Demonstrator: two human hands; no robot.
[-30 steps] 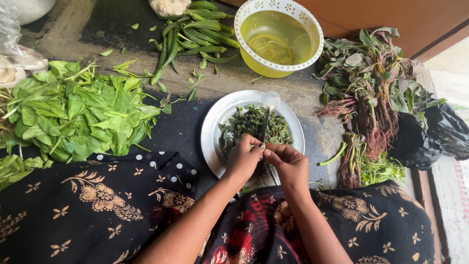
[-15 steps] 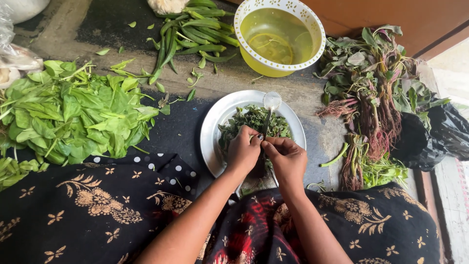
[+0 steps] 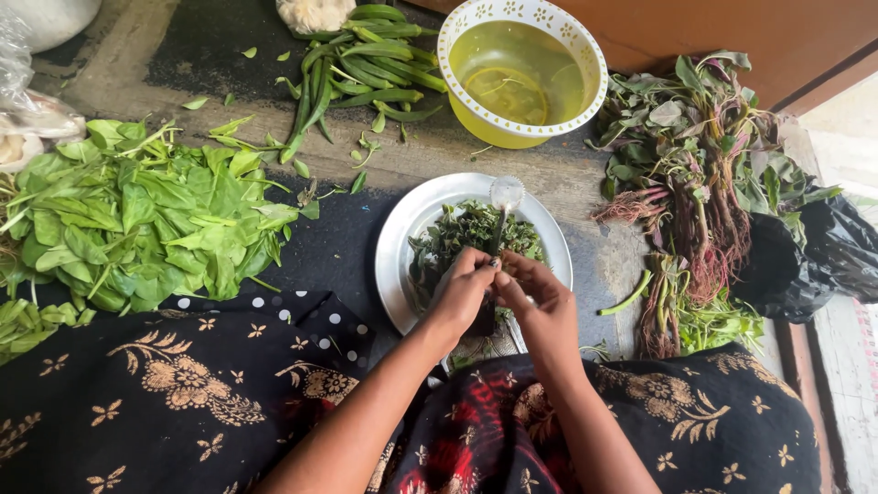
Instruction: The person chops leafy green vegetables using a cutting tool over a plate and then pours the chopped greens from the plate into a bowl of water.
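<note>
Both my hands are over the white plate (image 3: 395,240) of picked greens. The left hand (image 3: 465,291) and right hand (image 3: 529,295) are pinching one dark stem (image 3: 495,240) between fingertips. I'd say grip low, strip leaves toward the plate, and go gently so the stem doesn't snap. It runs lengthwise away from me, its tip pointing at the yellow bowl (image 3: 521,69).

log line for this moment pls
left hand: pinching dark green leafy sprig | right hand: pinching same sprig | under: round white metal plate of picked leaves
</note>
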